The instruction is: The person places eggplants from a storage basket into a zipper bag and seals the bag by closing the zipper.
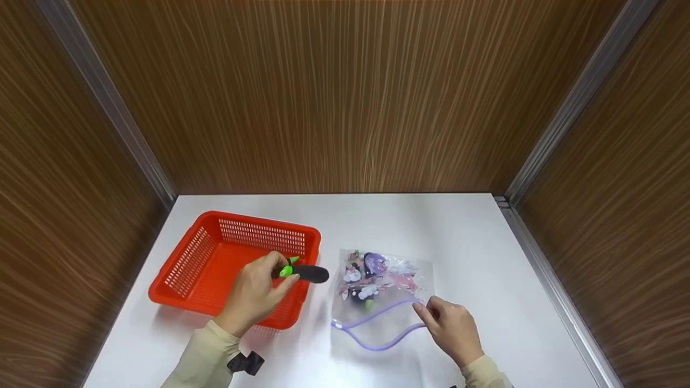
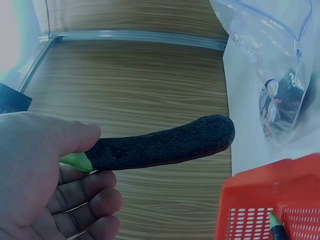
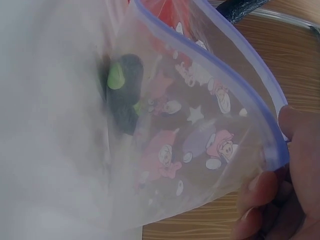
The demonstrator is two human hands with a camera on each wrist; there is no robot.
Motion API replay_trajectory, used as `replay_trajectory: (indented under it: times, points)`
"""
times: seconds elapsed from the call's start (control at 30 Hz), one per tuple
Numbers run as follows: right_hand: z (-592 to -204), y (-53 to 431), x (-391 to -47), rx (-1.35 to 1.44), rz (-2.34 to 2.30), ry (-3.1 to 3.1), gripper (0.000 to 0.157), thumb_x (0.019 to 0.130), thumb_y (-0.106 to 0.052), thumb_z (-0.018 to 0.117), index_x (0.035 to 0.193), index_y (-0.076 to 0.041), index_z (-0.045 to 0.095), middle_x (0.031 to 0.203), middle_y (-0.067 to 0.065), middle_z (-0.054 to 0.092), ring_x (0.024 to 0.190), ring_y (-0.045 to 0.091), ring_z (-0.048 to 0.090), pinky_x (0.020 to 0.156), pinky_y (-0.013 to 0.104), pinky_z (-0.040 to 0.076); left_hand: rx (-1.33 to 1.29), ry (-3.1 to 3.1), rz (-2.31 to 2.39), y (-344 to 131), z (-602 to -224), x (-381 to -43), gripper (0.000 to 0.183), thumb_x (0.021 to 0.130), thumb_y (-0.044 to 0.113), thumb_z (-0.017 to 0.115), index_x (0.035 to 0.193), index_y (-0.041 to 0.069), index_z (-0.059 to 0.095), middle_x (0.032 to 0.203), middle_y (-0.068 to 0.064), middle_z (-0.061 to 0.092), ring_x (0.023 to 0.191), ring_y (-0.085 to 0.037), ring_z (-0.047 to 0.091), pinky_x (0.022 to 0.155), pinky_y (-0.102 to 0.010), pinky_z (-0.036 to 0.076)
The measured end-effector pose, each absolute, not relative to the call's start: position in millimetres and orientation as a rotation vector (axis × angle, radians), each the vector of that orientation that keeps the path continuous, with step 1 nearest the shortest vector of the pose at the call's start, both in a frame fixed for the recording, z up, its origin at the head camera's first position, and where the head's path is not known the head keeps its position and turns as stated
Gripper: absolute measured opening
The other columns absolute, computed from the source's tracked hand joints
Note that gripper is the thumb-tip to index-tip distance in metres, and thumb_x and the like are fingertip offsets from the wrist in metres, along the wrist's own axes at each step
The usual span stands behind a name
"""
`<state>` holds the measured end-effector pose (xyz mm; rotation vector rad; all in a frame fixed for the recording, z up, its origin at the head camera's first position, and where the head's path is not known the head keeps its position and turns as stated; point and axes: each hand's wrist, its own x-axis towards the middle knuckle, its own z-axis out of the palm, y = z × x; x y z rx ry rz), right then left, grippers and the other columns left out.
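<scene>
My left hand (image 1: 256, 288), over the right part of the red basket, pinches a dark eggplant (image 2: 165, 147) near its green stem end. The eggplant's rounded end points right, toward the bag. At the bag's open mouth, my right hand (image 1: 450, 326) pinches the right end of the purple zip edge. The clear zip bag (image 1: 388, 323) has cartoon prints and its mouth gapes toward me. Inside it, dark pieces with green caps (image 3: 131, 100) show through the plastic, partly hidden by the prints.
The red slotted basket (image 1: 202, 215) stands at the left on the white table (image 1: 463, 242). Another dark piece with a green tip (image 2: 277, 227) lies in the basket. Wood-grain panels (image 1: 345, 97) enclose the table at the back and both sides.
</scene>
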<state>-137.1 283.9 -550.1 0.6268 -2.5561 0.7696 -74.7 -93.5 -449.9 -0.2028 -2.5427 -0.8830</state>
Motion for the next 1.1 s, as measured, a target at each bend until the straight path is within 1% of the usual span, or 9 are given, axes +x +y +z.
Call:
replay_trajectory:
  times: [0.1, 0.33, 0.53, 1.1]
  points:
    - [-550.2, 282.9, -137.6, 0.619, 0.773, -2.546, 0.036, 0.085, -0.037, 0.063, 0.058, -0.029, 0.041, 0.048, -0.022, 0.029, 0.041, 0.0, 0.027, 0.039, 0.021, 0.026, -0.203, -2.543, -0.893, -90.5, -452.0, -73.6, 0.026, 0.074, 0.024, 0.076, 0.087, 0.016, 0.055, 0.075, 0.01, 0.055, 0.067, -0.011, 0.05, 0.061, -0.026, 0.044]
    - [-549.9, 280.1, -138.1, 0.625, 0.801, -2.545, 0.036, 0.086, -0.035, 0.062, 0.057, -0.029, 0.041, 0.047, -0.022, 0.03, 0.04, -0.001, 0.028, 0.038, 0.021, 0.027, -0.25, -2.524, -0.874, -84.1, -452.8, -69.5, 0.026, 0.074, 0.025, 0.076, 0.087, 0.016, 0.054, 0.075, 0.011, 0.053, 0.067, -0.007, 0.048, 0.062, -0.024, 0.044]
    - [-549.6, 278.4, -138.3, 0.641, 0.835, -2.555, 0.036, 0.087, -0.034, 0.06, 0.057, -0.029, 0.041, 0.047, -0.022, 0.031, 0.039, -0.001, 0.028, 0.037, 0.021, 0.028, -0.271, -2.513, -0.866, -79.6, -454.2, -68.0, 0.027, 0.075, 0.025, 0.076, 0.087, 0.017, 0.054, 0.075, 0.011, 0.051, 0.069, -0.006, 0.047, 0.063, -0.024, 0.043]
    - [-549.3, 269.6, -146.2, 0.647, 0.785, -2.556, 0.039, 0.088, -0.038, 0.057, 0.057, -0.029, 0.037, 0.046, -0.021, 0.028, 0.04, 0.0, 0.025, 0.038, 0.022, 0.023, -0.373, -2.481, -0.948, -63.4, -457.7, -66.7, 0.023, 0.076, 0.024, 0.074, 0.086, 0.017, 0.054, 0.074, 0.012, 0.047, 0.069, -0.006, 0.046, 0.063, -0.023, 0.042]
